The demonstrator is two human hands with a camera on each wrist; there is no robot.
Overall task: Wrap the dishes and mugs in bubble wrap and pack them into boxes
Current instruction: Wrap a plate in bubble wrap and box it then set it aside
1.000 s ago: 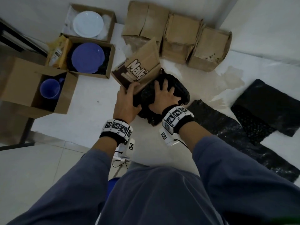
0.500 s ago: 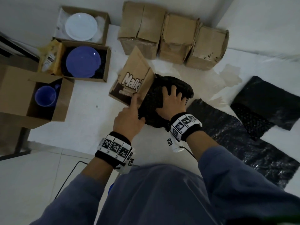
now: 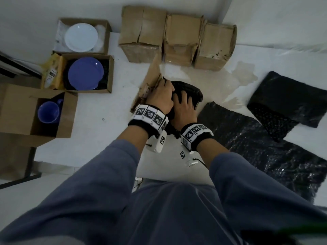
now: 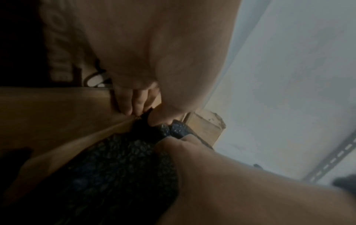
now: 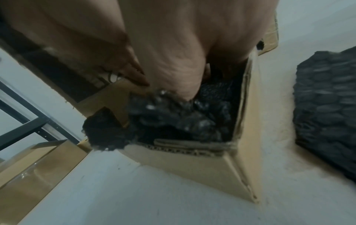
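A dish bundle wrapped in black bubble wrap point(image 3: 190, 90) sits partly inside a tipped cardboard box point(image 3: 150, 84) on the white table. My left hand point(image 3: 163, 85) is at the box's edge. In the left wrist view its fingers point(image 4: 131, 105) and thumb pinch a corner of the wrap point(image 4: 119, 164) against the box wall point(image 4: 53, 115). My right hand point(image 3: 184, 99) lies on the bundle with spread fingers. Its palm point(image 5: 173, 68) presses the wrap point(image 5: 179, 120) down into the box point(image 5: 192, 166). The dish itself is hidden.
Open boxes at the left hold a white plate point(image 3: 81, 37), a blue plate point(image 3: 85, 73) and a blue mug point(image 3: 48, 112). Three closed boxes point(image 3: 178, 45) line the back. Black bubble wrap sheets point(image 3: 256, 147) point(image 3: 292, 98) lie at the right. The table's front edge is close to my legs.
My left hand left the outside of the box flap and moved up onto the wrap's edge beside my right hand. The flap now stands more upright. The right hand stayed on the bundle.
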